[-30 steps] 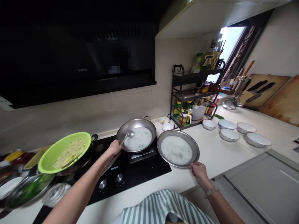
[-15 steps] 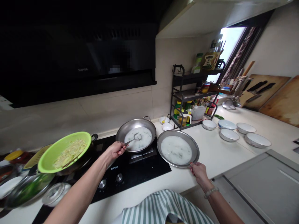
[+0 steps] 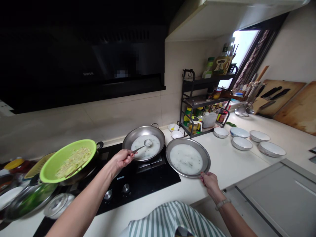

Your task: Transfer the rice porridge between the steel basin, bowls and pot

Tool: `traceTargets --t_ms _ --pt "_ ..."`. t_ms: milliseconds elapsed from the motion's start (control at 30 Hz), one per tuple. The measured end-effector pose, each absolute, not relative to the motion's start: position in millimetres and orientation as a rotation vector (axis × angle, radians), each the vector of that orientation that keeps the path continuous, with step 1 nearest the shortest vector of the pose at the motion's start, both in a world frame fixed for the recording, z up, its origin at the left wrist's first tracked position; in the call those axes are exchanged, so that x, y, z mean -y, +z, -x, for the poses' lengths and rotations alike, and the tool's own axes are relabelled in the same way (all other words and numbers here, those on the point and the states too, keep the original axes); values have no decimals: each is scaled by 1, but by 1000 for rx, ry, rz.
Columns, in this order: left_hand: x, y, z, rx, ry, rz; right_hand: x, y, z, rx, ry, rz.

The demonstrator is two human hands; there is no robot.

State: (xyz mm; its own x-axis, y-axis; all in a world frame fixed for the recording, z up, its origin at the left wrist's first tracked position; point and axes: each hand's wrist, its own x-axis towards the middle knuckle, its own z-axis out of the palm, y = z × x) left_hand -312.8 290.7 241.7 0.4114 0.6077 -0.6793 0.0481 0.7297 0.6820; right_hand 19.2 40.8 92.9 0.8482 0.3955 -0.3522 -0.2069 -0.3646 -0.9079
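Observation:
My left hand (image 3: 124,158) is closed around the handle of a metal ladle (image 3: 147,143). The ladle's bowl is over the white soup in a steel wok (image 3: 128,136) on the hob, and green bits float in that soup. With my right hand (image 3: 209,181) I grip the near rim of a wide steel basin (image 3: 206,154), thumb on top. The basin holds more of the white liquid with green bits and stands on the counter, right beside the wok.
Left of the wok, a green colander (image 3: 53,161) of bean sprouts rests over a dark pan. Several white bowls (image 3: 242,143) stand on the right counter. A black spice rack (image 3: 195,98) is at the wall. Two small bowls (image 3: 176,134) sit behind the basin.
The ladle's bowl has lifted slightly and shifted right within the wok. My right hand and the basin stay where they were.

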Motion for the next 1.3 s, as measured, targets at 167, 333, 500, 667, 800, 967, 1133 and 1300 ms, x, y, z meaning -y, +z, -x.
traceTargets --t_ms 167,333,500,667,800,967,1133,1300 --pt "-284 249 308 -1091 370 -707 -41 95 -19 144 634 1840" --pt "-281 252 305 -1086 356 -730 -41 94 -20 135 632 1843" --pt "-276 257 299 -1094 334 -708 -41 91 -20 136 626 1842" --pt "-270 263 293 -1074 343 -768 -41 90 -20 137 628 1838" --pt "-264 272 288 -1041 324 -796 -41 90 -20 127 623 1832" --pt "-251 284 275 -964 282 -856 -42 90 -20 112 627 1830" --pt "-233 275 252 -913 195 -939 -42 91 -19 111 624 1826" --pt "-210 234 224 -951 130 -1144 -42 92 -19 117 624 1826"
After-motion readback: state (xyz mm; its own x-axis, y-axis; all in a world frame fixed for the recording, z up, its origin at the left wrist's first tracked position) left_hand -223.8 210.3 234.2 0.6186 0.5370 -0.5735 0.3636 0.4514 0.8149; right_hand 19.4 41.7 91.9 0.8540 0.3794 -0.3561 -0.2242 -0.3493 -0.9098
